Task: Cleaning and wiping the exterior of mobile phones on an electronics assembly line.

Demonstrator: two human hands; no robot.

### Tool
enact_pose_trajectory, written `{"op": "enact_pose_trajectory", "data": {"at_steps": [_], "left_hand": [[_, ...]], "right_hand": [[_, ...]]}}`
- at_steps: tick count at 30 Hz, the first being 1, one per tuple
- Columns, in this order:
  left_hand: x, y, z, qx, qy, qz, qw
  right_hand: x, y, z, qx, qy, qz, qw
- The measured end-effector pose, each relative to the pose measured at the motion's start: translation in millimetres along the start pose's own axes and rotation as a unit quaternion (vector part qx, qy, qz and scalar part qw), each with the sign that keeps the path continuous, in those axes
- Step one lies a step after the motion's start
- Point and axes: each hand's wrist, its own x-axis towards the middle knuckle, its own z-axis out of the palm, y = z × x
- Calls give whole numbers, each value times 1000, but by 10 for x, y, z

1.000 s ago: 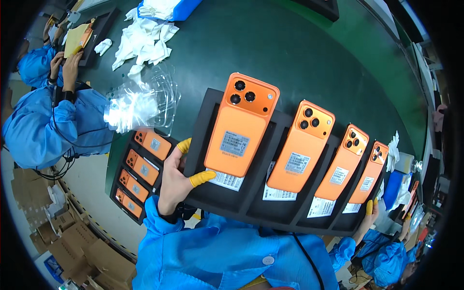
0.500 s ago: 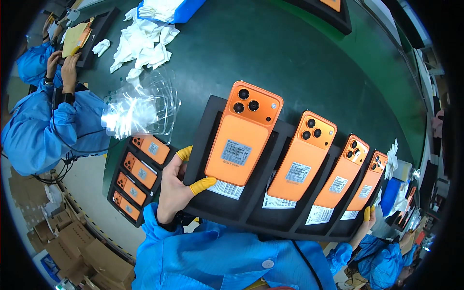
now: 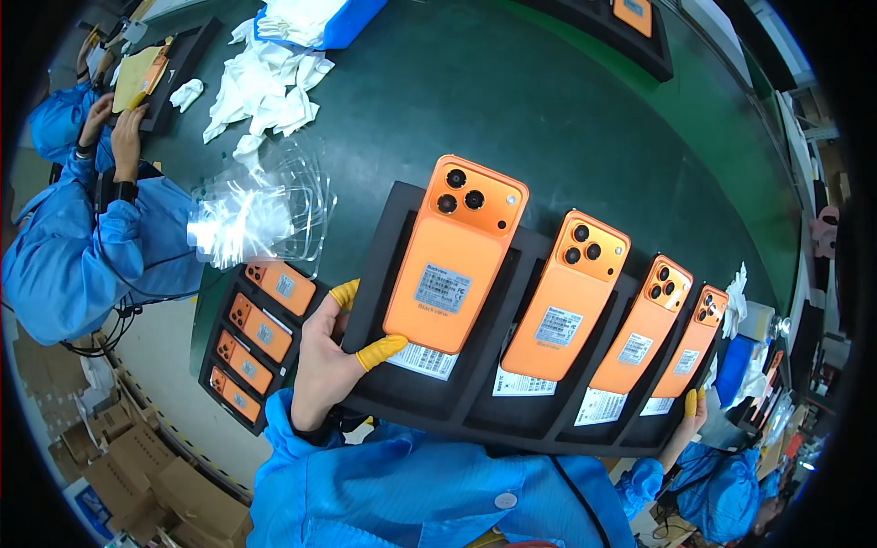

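Note:
Between both hands I hold a black foam tray (image 3: 498, 422), tilted above my lap at the green table's edge. My left hand (image 3: 327, 363), with yellow finger cots on thumb and finger, clamps its left end. At the far right end my right hand (image 3: 696, 420) grips it, only partly showing, a yellow cot on one finger. Several orange phones stand in the tray's slots with their backs up: a large-looking leftmost phone (image 3: 457, 242), a second phone (image 3: 559, 297), and others further right. Each carries a silver label; white printed labels (image 3: 523, 382) lie below them in the slots.
Left of me lies another black tray (image 3: 258, 416) of orange phones. Beyond it are clear plastic films (image 3: 260, 215), crumpled white cloths (image 3: 265, 96) and a blue bin (image 3: 352, 23). A co-worker in blue (image 3: 119, 247) works at left; a further tray (image 3: 594, 32) sits at the far edge.
The tray and its phones have shifted very slightly left in view. Both hands keep the same hold on it. The surroundings have shifted a little too.

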Motion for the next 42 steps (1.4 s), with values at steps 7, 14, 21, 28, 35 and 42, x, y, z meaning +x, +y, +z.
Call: {"op": "enact_pose_trajectory", "data": {"at_steps": [7,14,21,28,35,42], "left_hand": [[1,-23,13,11,-4,3,1000],[13,-42,31,-10,6,18,1000],[-6,-26,-3,19,37,15,999],[3,-35,19,32,41,24,998],[20,-86,-16,20,33,33,999],[0,-114,-77,18,48,32,998]], "right_hand": [[-22,93,-139,-9,19,12,1000],[-17,75,-102,2,9,0,1000],[1,88,-20,2,-5,-1,1000],[-38,40,42,9,11,-6,1000],[-28,57,-16,-18,10,1,1000],[-37,-9,145,-6,17,7,1000]]}}
